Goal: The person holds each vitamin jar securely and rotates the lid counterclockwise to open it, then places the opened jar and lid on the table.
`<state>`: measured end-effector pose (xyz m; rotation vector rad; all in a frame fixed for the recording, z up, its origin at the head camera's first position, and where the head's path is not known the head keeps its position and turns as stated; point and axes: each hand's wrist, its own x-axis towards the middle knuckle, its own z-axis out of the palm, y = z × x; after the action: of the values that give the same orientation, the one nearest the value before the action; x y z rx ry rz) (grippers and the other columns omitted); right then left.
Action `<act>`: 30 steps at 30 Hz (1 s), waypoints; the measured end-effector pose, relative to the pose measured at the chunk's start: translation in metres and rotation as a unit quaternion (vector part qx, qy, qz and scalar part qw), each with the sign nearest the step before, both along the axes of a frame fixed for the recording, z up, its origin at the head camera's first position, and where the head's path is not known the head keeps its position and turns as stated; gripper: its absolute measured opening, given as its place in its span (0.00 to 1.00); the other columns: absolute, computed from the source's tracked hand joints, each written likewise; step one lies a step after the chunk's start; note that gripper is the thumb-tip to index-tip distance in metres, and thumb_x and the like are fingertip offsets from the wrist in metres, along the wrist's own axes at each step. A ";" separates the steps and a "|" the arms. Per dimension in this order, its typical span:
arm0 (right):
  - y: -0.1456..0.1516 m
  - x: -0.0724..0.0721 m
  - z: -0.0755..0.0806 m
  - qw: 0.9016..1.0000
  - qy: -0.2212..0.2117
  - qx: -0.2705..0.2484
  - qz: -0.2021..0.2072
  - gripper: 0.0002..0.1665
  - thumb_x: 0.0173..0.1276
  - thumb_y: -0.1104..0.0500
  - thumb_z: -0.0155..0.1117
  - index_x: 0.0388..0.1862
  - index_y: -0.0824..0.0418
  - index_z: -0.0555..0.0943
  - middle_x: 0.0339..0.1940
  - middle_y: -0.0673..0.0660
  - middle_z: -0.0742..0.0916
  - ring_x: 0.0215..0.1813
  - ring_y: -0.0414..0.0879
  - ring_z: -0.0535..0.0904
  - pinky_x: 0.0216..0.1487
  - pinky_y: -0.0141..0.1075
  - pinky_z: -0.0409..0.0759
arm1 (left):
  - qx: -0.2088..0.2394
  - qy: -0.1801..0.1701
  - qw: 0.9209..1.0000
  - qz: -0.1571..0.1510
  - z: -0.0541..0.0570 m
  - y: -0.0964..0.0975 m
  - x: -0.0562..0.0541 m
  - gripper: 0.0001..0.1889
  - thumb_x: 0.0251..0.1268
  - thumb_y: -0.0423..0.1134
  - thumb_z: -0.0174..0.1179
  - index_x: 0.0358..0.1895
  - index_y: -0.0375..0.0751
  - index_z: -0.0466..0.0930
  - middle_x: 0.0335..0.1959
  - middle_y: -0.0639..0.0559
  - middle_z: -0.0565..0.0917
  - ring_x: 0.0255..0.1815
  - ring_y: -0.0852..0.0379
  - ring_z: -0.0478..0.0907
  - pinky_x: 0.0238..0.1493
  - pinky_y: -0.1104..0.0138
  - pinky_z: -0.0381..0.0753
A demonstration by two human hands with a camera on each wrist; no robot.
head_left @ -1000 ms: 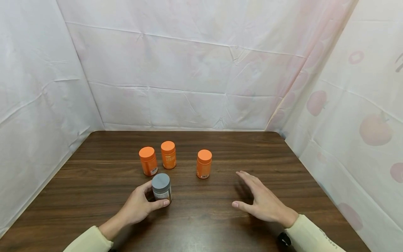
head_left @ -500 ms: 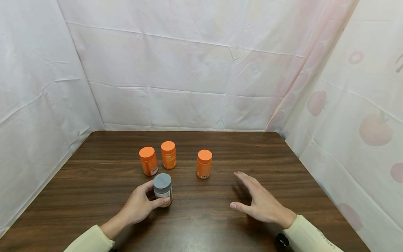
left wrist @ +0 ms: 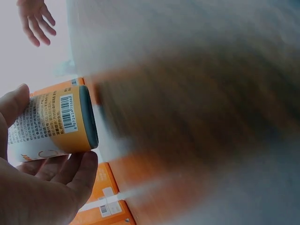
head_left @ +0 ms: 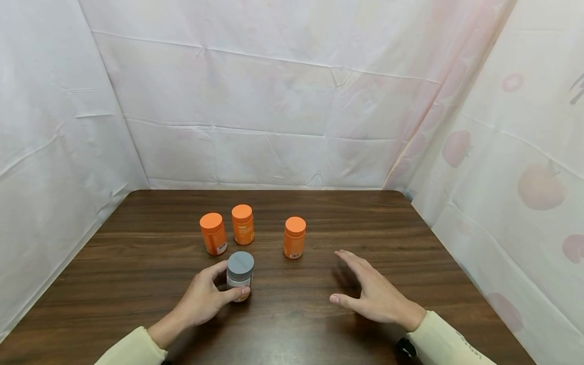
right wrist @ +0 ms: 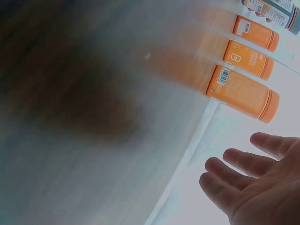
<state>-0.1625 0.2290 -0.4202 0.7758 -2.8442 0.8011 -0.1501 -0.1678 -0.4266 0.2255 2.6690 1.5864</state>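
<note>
My left hand (head_left: 203,296) grips a grey-lidded jar (head_left: 240,267) between thumb and curled fingers. In the left wrist view this jar (left wrist: 51,122) shows a white and orange label with a barcode, its base apart from the table by a small gap. My right hand (head_left: 376,294) hovers over the table at the right, fingers extended, holding nothing. Behind the grey-lidded jar stand two orange jars, the left one (head_left: 213,234) and the right one (head_left: 243,225). A third orange jar (head_left: 294,238) stands upright between the two hands, nearer the middle.
The dark wood-grain table (head_left: 292,324) is bordered by pale cloth walls at the back (head_left: 255,91), left and right. Faint fruit prints mark the right cloth (head_left: 511,213).
The left hand has carried the grey-lidded jar slightly to the right. My right hand has drifted a little to the left, fingers still extended. The orange jars have stayed put.
</note>
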 end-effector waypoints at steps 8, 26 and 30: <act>-0.006 0.002 0.002 1.000 -0.014 -0.014 0.008 0.55 0.62 0.28 0.70 0.82 0.43 0.60 0.80 0.48 0.67 0.77 0.51 0.64 0.70 0.58 0.67 | -0.001 0.004 1.000 -0.006 0.000 0.007 0.001 0.28 0.53 0.49 0.80 0.58 0.52 0.82 0.49 0.58 0.86 0.51 0.58 0.83 0.54 0.56 0.80; -0.026 0.003 0.003 0.996 -0.027 -0.082 0.019 0.47 0.61 0.37 0.76 0.76 0.47 0.68 0.71 0.46 0.76 0.70 0.48 0.75 0.65 0.53 0.75 | -0.015 0.017 1.000 -0.011 -0.001 0.016 0.004 0.32 0.50 0.48 0.82 0.61 0.52 0.82 0.49 0.61 0.86 0.47 0.61 0.82 0.50 0.61 0.79; -0.030 0.003 0.005 0.995 -0.027 -0.092 0.021 0.47 0.61 0.35 0.75 0.75 0.47 0.69 0.69 0.45 0.78 0.67 0.51 0.76 0.63 0.51 0.76 | -0.017 0.023 0.999 -0.014 0.001 0.018 0.004 0.33 0.50 0.48 0.82 0.62 0.53 0.81 0.49 0.61 0.86 0.47 0.60 0.81 0.50 0.61 0.79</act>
<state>-0.1595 0.1988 -0.4153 0.8013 -2.7570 1.0880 -0.1457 -0.1499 -0.4261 0.3005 2.7118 1.5452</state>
